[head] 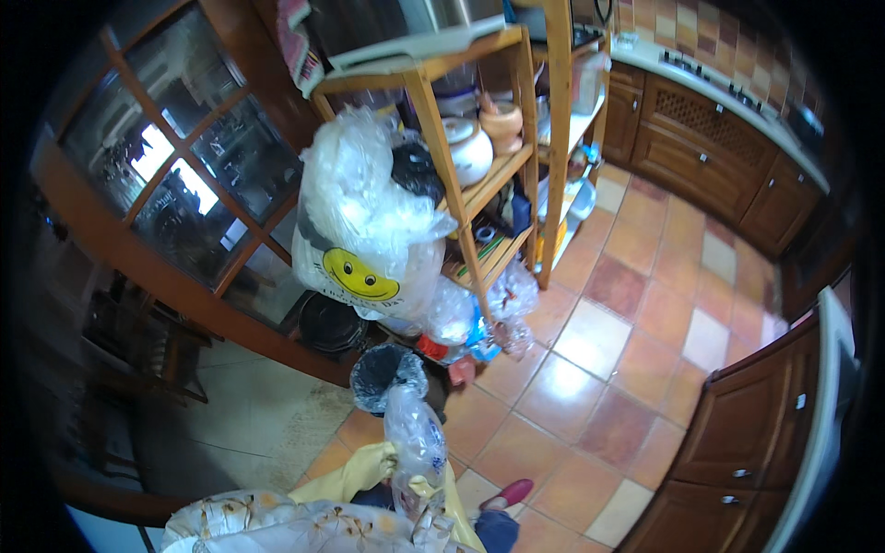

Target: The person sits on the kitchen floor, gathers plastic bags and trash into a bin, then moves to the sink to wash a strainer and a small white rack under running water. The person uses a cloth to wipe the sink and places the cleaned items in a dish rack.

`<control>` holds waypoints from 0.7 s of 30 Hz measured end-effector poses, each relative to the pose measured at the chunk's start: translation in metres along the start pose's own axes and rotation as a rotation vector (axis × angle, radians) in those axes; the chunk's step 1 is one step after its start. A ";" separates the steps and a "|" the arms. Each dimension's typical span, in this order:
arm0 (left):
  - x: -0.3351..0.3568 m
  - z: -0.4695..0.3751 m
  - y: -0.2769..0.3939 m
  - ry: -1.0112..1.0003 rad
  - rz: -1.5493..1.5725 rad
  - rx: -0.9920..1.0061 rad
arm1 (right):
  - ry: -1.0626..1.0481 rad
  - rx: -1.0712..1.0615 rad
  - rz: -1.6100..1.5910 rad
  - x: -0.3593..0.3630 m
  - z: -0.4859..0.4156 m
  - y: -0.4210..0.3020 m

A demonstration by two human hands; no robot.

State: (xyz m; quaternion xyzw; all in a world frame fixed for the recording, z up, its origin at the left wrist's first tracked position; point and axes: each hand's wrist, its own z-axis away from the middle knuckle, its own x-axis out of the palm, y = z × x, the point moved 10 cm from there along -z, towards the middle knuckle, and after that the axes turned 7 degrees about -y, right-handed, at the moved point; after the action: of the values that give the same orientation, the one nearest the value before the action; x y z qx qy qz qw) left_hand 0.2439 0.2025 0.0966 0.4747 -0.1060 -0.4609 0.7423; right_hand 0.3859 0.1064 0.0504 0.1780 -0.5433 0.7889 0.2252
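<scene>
Both hands wear long pale-yellow gloves, close before the body. My left hand (382, 462) is closed at the left side of a clear plastic bag (417, 432) with blue print. At the lower part of that bag, my right hand (423, 487) has its fingers on the plastic; its grip is partly hidden. The bag's upper end touches the rim of a bin with a black liner (377, 380). Beyond the bin, a big white plastic bag with a yellow smiley (363, 276) bulges with more plastic, hanging beside a wooden shelf.
The wooden shelf (477, 269) carries a white jar (467, 155) and a wooden mortar (502, 124). Several plastic bags (449, 318) lie around its foot. A glazed wooden door (183, 145) stands at the left. Brown cabinets (747, 415) line the right side of the tiled floor (553, 442).
</scene>
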 end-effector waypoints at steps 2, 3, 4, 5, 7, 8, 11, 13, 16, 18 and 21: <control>0.023 -0.009 0.014 -0.067 0.601 -0.110 | -0.042 0.036 0.161 -0.010 0.010 -0.051; 0.033 -0.015 0.035 -0.106 0.748 -0.096 | -0.059 0.049 0.245 -0.018 0.012 -0.080; 0.040 -0.023 0.059 -0.148 0.900 -0.079 | -0.077 0.058 0.325 -0.026 0.012 -0.108; 0.045 -0.029 0.085 -0.187 1.036 -0.066 | -0.087 0.065 0.393 -0.032 0.013 -0.136; 0.046 -0.037 0.137 -0.215 1.135 -0.047 | -0.052 0.069 0.425 -0.043 0.015 -0.193; 0.037 -0.035 0.160 -0.177 1.091 -0.046 | 0.039 0.031 0.271 -0.050 0.022 -0.221; -0.018 -0.010 0.208 0.080 0.274 -0.222 | 0.317 0.205 0.640 -0.089 0.050 -0.300; -0.047 0.029 0.270 0.354 0.127 0.081 | 0.183 0.207 0.814 -0.084 0.053 -0.344; -0.048 0.049 0.340 0.363 -0.415 0.320 | -0.157 -0.025 1.085 -0.024 0.044 -0.377; -0.014 0.029 0.337 0.045 -0.097 0.303 | -0.322 -0.116 1.263 0.013 0.036 -0.385; 0.030 0.000 0.303 -0.171 0.588 0.104 | -0.325 -0.117 1.352 0.040 0.020 -0.400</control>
State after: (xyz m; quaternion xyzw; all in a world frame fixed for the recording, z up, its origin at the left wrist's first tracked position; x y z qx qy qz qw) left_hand 0.4368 0.2165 0.3314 0.4207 -0.3244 -0.2586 0.8068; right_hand 0.5728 0.2173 0.3889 -0.0957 -0.6034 0.6888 -0.3902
